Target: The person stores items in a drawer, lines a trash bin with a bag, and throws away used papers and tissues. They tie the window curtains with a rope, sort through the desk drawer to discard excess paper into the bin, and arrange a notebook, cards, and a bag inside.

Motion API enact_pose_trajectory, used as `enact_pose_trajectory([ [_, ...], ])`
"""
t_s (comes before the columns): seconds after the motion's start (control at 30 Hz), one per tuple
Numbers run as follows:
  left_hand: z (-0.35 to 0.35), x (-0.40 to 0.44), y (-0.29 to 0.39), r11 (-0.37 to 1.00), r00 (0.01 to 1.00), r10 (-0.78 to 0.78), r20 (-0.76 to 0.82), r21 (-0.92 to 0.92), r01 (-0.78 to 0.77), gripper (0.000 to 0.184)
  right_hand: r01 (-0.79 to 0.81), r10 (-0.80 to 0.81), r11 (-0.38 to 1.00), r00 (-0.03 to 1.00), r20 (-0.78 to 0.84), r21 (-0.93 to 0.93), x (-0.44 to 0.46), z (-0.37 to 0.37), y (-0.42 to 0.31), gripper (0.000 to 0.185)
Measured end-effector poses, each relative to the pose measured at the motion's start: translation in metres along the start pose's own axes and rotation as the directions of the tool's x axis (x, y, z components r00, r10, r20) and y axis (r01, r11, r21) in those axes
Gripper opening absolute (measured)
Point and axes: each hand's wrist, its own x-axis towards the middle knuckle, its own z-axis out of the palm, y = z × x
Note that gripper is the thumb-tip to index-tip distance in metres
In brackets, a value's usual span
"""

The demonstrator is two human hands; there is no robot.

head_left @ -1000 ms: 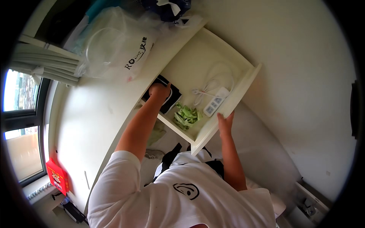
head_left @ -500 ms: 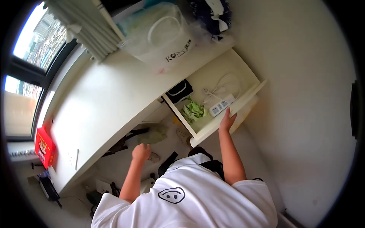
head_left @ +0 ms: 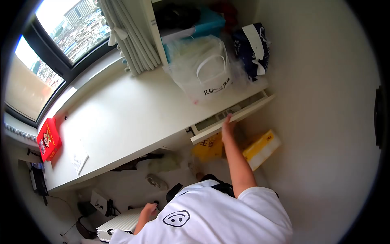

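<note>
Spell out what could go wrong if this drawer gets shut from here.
The right hand has its fingers over the top of the drawer front, where only a narrow opening remains, so they could get pinched against the desk. 
The power strip lies inside, close to the front; if it or its cord rides up, the drawer might jam. 
The translucent bag stands near the desk edge above the drawer, so a hard shove might make it slip.

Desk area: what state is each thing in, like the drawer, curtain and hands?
Drawer: open a little.
Curtain: gathered to one side.
Translucent bag: standing on the desk.
Right hand: at the drawer front.
Left hand: lowered, grip unclear.
</note>
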Motion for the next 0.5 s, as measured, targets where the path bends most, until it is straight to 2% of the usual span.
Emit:
enact_pose_trajectory([
  [0.03,0.003,-0.006,-0.007,0.999,0.999,0.018,0.040,-0.039,-0.017,0.031,-0.101,0.091,0.992,0.987,0.132,0.071,-0.042,0.001,-0.034,0.094],
  [0.1,0.005,-0.008,-0.008,0.996,0.996,0.024,0.088,-0.090,-0.016,0.030,-0.078,0.059,0.995,0.965,0.254,0.063,-0.059,0.042,-0.011,0.096],
  [0.13,0.004,-0.008,-0.009,0.994,0.995,0.018,0.096,-0.110,-0.008,0.030,-0.080,0.080,0.997,0.944,0.319,-0.011,-0.083,0.050,-0.019,0.099],
  [0.27,-0.002,-0.008,-0.008,0.982,0.997,0.011,0.077,-0.187,0.004,0.029,-0.101,0.086,0.995,0.916,0.393,0.017,-0.107,0.078,-0.011,0.105],
  [0.3,-0.005,-0.012,-0.006,0.982,0.996,0.064,0.058,-0.184,-0.052,0.029,-0.128,0.090,0.990,0.903,0.420,0.063,-0.105,0.078,-0.016,0.107],
  [0.33,-0.009,-0.014,-0.004,0.973,0.984,0.178,0.024,-0.150,-0.173,0.029,-0.157,0.094,0.982,0.888,0.450,0.105,-0.101,0.079,-0.018,0.109],
  [0.4,-0.018,-0.021,0.000,0.878,0.877,0.477,-0.064,-0.015,-0.478,0.029,-0.170,0.089,0.978,0.864,0.495,0.122,-0.101,0.076,-0.022,0.108],
  [0.43,-0.021,-0.019,0.003,0.913,0.915,0.397,-0.076,-0.071,-0.402,0.029,-0.185,0.094,0.976,0.841,0.533,0.119,-0.098,0.074,-0.023,0.108],
  [0.47,-0.021,-0.017,0.007,0.943,0.953,0.292,-0.087,-0.144,-0.302,0.028,-0.154,0.031,0.973,0.826,0.563,0.172,-0.082,0.084,-0.004,0.105],
  [0.5,-0.019,-0.005,0.010,0.921,0.996,-0.078,-0.038,-0.386,0.057,0.030,-0.139,-0.005,0.968,0.821,0.571,0.208,-0.077,0.088,-0.002,0.102],
])
